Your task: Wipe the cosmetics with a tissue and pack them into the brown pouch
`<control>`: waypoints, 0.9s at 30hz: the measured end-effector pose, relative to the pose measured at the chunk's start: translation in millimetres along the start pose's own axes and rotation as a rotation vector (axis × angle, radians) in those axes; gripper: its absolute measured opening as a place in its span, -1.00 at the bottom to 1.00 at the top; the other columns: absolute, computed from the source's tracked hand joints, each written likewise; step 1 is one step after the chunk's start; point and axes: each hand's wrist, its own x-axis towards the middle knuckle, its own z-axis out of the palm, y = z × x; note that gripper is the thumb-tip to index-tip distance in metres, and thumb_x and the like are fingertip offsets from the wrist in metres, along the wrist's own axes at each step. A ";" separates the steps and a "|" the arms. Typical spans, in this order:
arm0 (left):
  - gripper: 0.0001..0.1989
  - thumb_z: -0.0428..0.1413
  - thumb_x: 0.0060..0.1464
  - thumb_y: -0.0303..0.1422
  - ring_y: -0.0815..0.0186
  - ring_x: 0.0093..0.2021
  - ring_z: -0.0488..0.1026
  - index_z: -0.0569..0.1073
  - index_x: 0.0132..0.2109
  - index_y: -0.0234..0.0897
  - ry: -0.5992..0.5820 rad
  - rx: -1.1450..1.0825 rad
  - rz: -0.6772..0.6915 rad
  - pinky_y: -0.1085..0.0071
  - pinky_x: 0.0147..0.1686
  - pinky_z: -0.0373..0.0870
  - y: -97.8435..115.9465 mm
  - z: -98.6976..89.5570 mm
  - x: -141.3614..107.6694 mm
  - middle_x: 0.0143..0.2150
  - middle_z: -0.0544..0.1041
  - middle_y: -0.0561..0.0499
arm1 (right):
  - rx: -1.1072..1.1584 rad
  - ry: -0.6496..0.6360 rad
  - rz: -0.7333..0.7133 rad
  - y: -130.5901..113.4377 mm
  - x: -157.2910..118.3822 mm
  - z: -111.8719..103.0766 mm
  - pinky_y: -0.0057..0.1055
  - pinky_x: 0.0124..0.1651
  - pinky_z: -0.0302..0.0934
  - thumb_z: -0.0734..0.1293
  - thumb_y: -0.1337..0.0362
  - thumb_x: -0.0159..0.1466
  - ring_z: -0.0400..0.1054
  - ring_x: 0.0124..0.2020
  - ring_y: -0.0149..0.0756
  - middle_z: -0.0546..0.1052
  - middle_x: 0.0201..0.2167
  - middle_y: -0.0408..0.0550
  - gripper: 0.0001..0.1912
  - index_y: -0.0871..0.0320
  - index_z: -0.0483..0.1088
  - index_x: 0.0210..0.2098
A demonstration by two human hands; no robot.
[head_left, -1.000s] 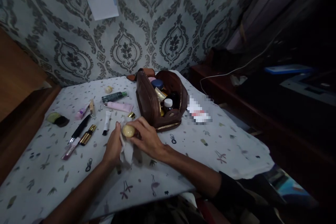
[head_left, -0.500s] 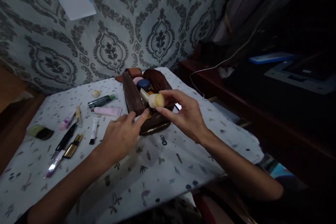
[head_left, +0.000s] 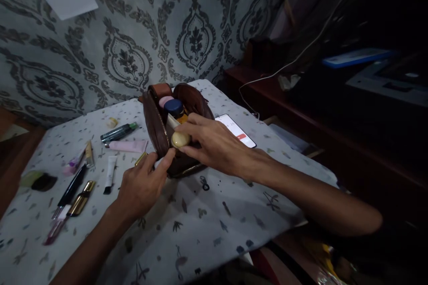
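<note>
A brown makeup bag (head_left: 155, 116) stands unzipped on the table, with a blue-lidded jar (head_left: 173, 107), a pink round item (head_left: 165, 100) and a pale tube (head_left: 173, 121) inside. My right hand (head_left: 217, 147) grips a small jar with a pale yellow lid (head_left: 181, 139) at the bag's opening, lid tilted toward me. At the bag's near left rim is my left hand (head_left: 142, 187), fingers closed on the edge. A small white thing (head_left: 158, 163) shows by its fingers, partly hidden.
Left of the bag lie a green bottle (head_left: 118, 132), a pink tube (head_left: 129, 145), a white tube (head_left: 110, 173), a gold lipstick (head_left: 81, 198), a brush (head_left: 39, 180) and several other cosmetics. A lit phone (head_left: 236, 130) lies right of the bag. Behind runs a patterned wall (head_left: 127, 53).
My right hand has moved down and left, bringing the small jar lower into the bag's opening and tipping its lid toward me. The phone is now uncovered. The view has shifted slightly right.
</note>
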 end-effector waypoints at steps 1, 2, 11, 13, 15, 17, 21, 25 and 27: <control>-0.63 -0.08 0.26 -0.44 0.31 -0.37 0.44 0.31 0.18 -0.22 0.000 -0.005 -0.005 0.45 -0.56 0.21 -0.2 0.7 -0.2 -0.33 0.43 0.00 | -0.022 -0.026 0.005 -1.7 2.7 -2.0 -0.46 -0.36 0.03 0.33 0.34 0.28 0.29 -0.35 -0.39 0.41 -0.19 -0.03 -0.91 0.17 0.44 -0.22; -0.63 -0.08 0.27 -0.44 0.31 -0.38 0.44 0.32 0.18 -0.21 -0.002 -0.010 -0.008 0.46 -0.56 0.20 -0.4 1.1 -0.4 -0.33 0.42 0.00 | -0.045 -0.052 0.012 -3.4 5.3 -3.8 -0.45 -0.37 0.02 0.32 0.33 0.28 0.29 -0.35 -0.38 0.40 -0.18 -0.02 -0.91 0.18 0.45 -0.23; -0.63 -0.09 0.27 -0.45 0.31 -0.38 0.41 0.32 0.19 -0.22 0.017 -0.017 0.006 0.44 -0.56 0.20 -1.6 1.9 -0.4 -0.33 0.40 0.00 | -0.185 -0.231 0.041 -14.7 23.7 -5.8 -0.40 -0.33 0.02 0.26 0.34 0.31 0.36 -0.25 -0.27 0.48 -0.19 0.05 -0.85 0.23 0.47 -0.25; -0.63 -0.08 0.27 -0.45 0.31 -0.38 0.42 0.32 0.19 -0.22 0.015 -0.016 0.002 0.44 -0.56 0.20 -1.8 1.8 -0.6 -0.32 0.41 0.00 | -0.190 -0.218 0.037 -14.8 24.7 -5.6 -0.41 -0.34 0.01 0.24 0.35 0.32 0.36 -0.26 -0.28 0.49 -0.20 0.05 -0.84 0.22 0.48 -0.25; -0.63 -0.08 0.26 -0.45 0.32 -0.38 0.42 0.32 0.19 -0.21 0.018 -0.018 -0.003 0.45 -0.56 0.19 -2.3 2.0 -1.3 -0.32 0.42 0.00 | -0.172 -0.201 0.034 -13.9 23.1 -6.7 -0.41 -0.35 0.00 0.23 0.35 0.33 0.35 -0.28 -0.30 0.49 -0.21 0.04 -0.82 0.21 0.48 -0.26; -0.62 -0.07 0.26 -0.44 0.33 -0.39 0.41 0.31 0.19 -0.20 0.025 -0.025 -0.005 0.46 -0.56 0.18 -2.9 2.6 -2.1 -0.33 0.41 0.01 | -0.135 -0.199 0.013 -12.0 18.9 -8.4 -0.42 -0.35 0.00 0.22 0.34 0.35 0.35 -0.29 -0.32 0.49 -0.22 0.02 -0.80 0.21 0.48 -0.27; -0.60 -0.06 0.26 -0.45 0.35 -0.41 0.38 0.27 0.22 -0.22 0.027 -0.059 0.000 0.47 -0.56 0.16 -3.7 4.5 -3.8 -0.36 0.38 0.03 | -0.049 -0.268 -0.041 -5.8 7.3 -11.8 -0.43 -0.33 0.02 0.22 0.34 0.35 0.35 -0.30 -0.33 0.50 -0.30 -0.01 -0.79 0.22 0.48 -0.33; -0.59 -0.03 0.24 -0.49 0.36 -0.41 0.36 0.26 0.22 -0.24 0.045 -0.111 -0.002 0.49 -0.53 0.17 -3.9 7.1 -4.6 -0.32 0.38 0.01 | -0.014 -0.294 -0.026 0.9 9.5 -12.8 -0.44 -0.31 0.04 0.21 0.38 0.34 0.35 -0.33 -0.34 0.50 -0.37 -0.02 -0.78 0.23 0.47 -0.35; -0.60 -0.03 0.24 -0.51 0.36 -0.40 0.35 0.28 0.21 -0.25 0.063 -0.136 0.008 0.50 -0.50 0.19 -4.4 8.6 -4.5 -0.29 0.38 -0.01 | -0.013 -0.302 -0.077 3.7 20.8 -10.8 -0.43 -0.30 0.05 0.24 0.40 0.30 0.36 -0.31 -0.31 0.51 -0.35 -0.01 -0.83 0.23 0.47 -0.34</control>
